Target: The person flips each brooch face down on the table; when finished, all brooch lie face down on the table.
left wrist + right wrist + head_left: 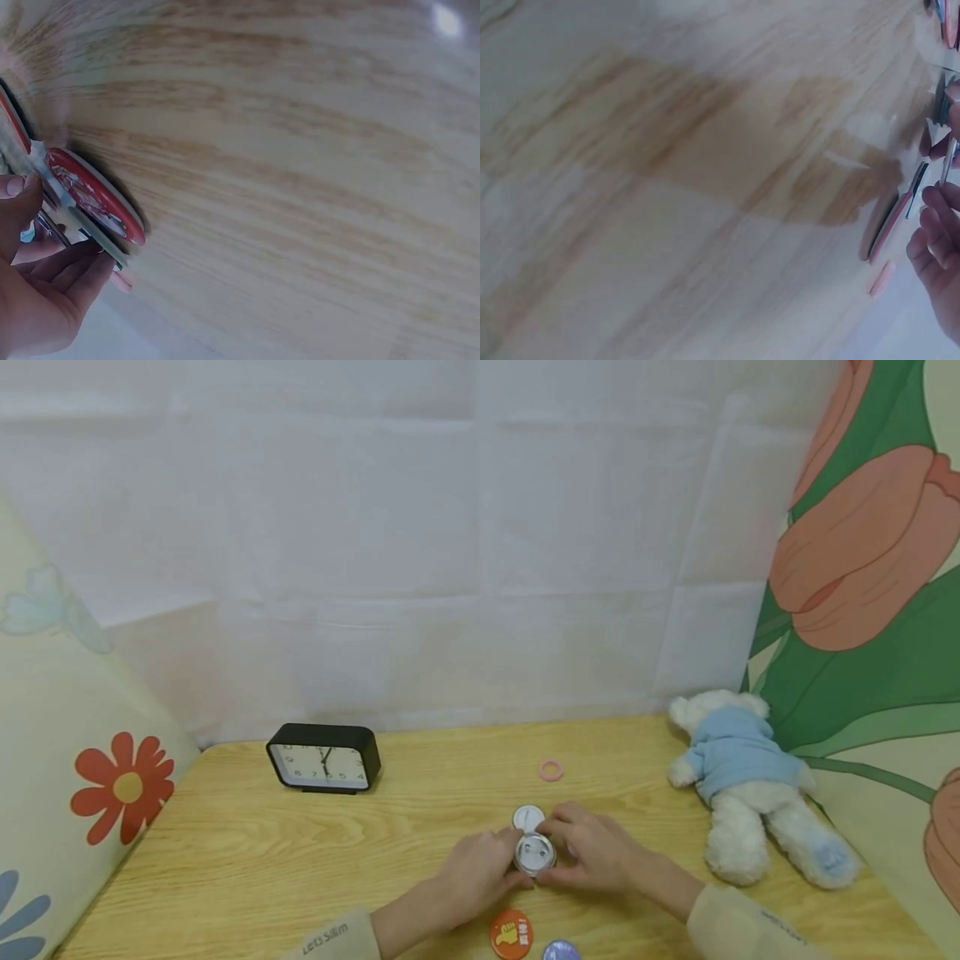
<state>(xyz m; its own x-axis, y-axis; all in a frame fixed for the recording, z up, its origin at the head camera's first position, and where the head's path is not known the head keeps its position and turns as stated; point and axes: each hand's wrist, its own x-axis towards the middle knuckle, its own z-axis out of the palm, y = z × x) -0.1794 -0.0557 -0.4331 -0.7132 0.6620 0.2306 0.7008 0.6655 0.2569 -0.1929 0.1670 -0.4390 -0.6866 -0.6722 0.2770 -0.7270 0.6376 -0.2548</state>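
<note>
Between both hands is a round pin-back badge [535, 855], its silvery back turned up in the head view. My left hand [474, 872] pinches its left edge between thumb and fingers. On the opposite edge, the thumb and fingers of my right hand [600, 852] grip it. A second round badge [528, 817], pale back up, lies just beyond the held one and is partly overlapped by it. Nearer to me lie an orange badge [512, 933] with a yellow thumbs-up and a purple badge [561, 951], cut off by the frame's bottom edge.
A pink ring [551, 770] lies farther back on the wooden table [420, 835]. At the back left stands a black clock [324, 758]. A white teddy bear [750, 777] in a blue top lies along the right side. White cloth [450, 527] hangs behind the table.
</note>
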